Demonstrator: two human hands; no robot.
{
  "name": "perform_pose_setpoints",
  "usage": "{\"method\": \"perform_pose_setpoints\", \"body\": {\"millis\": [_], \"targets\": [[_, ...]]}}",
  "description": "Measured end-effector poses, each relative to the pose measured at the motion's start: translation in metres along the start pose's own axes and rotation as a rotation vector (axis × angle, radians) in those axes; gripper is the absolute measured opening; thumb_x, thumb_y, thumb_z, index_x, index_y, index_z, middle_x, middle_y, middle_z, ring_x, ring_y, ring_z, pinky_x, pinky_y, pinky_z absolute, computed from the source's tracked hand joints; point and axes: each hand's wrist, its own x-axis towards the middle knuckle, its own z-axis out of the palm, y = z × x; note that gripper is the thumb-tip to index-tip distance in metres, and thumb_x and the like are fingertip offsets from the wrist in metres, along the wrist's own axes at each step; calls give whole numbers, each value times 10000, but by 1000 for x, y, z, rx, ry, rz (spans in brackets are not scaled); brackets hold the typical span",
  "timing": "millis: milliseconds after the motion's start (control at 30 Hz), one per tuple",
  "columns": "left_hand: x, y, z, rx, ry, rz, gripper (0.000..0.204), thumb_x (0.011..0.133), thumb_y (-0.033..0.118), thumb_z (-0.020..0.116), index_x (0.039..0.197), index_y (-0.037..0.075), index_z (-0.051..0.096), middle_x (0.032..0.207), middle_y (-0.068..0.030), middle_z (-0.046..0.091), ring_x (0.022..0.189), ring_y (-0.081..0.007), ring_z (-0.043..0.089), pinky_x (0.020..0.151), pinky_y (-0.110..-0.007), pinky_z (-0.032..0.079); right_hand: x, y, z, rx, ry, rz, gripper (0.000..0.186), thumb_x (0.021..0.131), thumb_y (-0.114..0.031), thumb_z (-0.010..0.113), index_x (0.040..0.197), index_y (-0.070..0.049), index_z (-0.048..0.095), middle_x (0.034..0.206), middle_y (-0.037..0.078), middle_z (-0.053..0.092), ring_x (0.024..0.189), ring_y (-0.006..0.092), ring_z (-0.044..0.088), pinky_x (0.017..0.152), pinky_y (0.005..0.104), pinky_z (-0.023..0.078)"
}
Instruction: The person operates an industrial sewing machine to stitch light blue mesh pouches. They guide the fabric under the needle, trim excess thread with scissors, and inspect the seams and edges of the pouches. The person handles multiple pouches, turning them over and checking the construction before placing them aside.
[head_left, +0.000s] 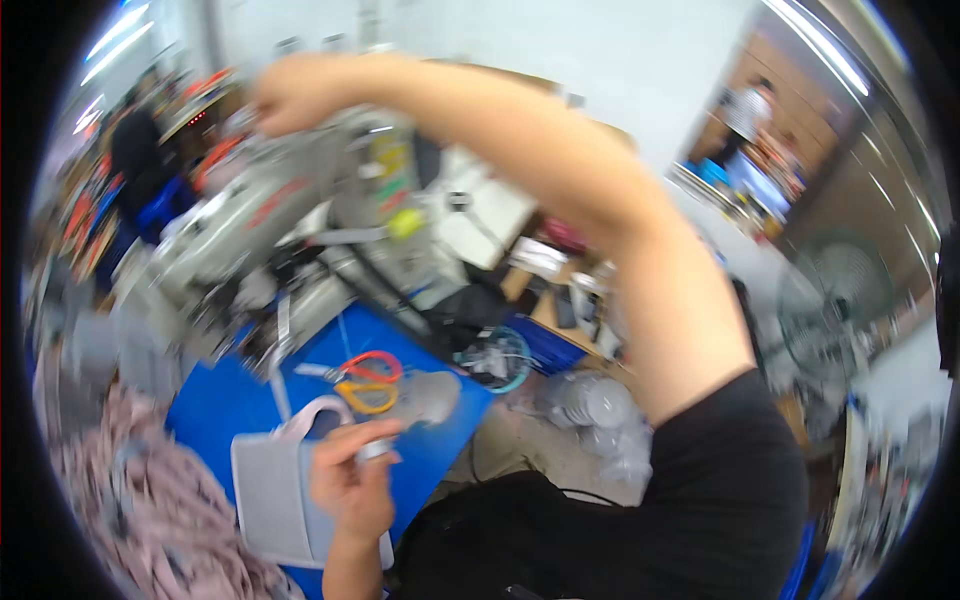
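Observation:
My left hand (352,482) is closed in a pinch on a small whitish-silver round piece (376,449), too small and blurred to name exactly. Below and beside that hand lies a light grey padded fabric panel (268,495) with a pale pink strap (322,408) at its top. Scissors (368,384) with red and yellow handles rest on the blue table top (215,410), just beyond the left hand. My right arm stretches across to the far left, and my right hand (300,95) is over the head of a sewing machine (250,225). Motion smears its fingers.
A heap of dusty-pink fabric (150,490) sits at the left. A round grey piece (430,397) lies beside the scissors. Right of the table are a basket (498,358) and clear plastic-wrapped rolls (595,405). A standing fan (835,300) and a distant person (748,110) are farther right.

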Motion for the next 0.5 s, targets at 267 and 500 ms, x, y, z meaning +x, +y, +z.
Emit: {"method": "perform_pose_setpoints", "body": {"millis": [267, 500], "targets": [[1, -6, 2, 66, -12, 20, 193, 1070, 124, 570, 1224, 7, 570, 1103, -169, 702, 798, -149, 593, 727, -258, 490, 14, 5, 2, -153, -225, 224, 358, 849, -336, 655, 1098, -129, 807, 1085, 163, 769, 1037, 339, 719, 876, 472, 552], [8, -12, -7, 76, -15, 9, 223, 1061, 165, 592, 1212, 1, 573, 1077, -164, 705, 788, -131, 577, 706, -242, 477, 7, 1, -9, -24, -210, 159, 444, 863, -361, 677, 1169, -55, 776, 1131, 181, 761, 1084, 361, 706, 927, 475, 544]]}}
